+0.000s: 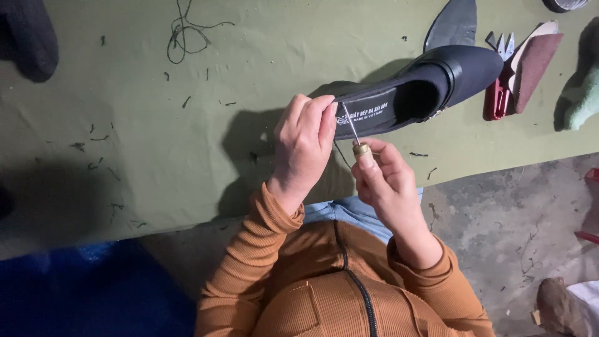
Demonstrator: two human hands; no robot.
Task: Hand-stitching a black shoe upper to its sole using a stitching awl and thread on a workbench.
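Closest in, the right hand point(388, 181) has its grip pinched tight around a brass-collared awl point(357, 140), thin needle angled up into the shoe's edge. Just beside it, the left hand point(304, 145) clamps its grip on the heel end of the black shoe point(424, 87), held over the near edge of the green-covered table point(187, 143). Beyond the toe lie red thread snips point(497, 93) and a brown leather piece point(535, 65). Far back, a tangle of dark thread point(187, 34).
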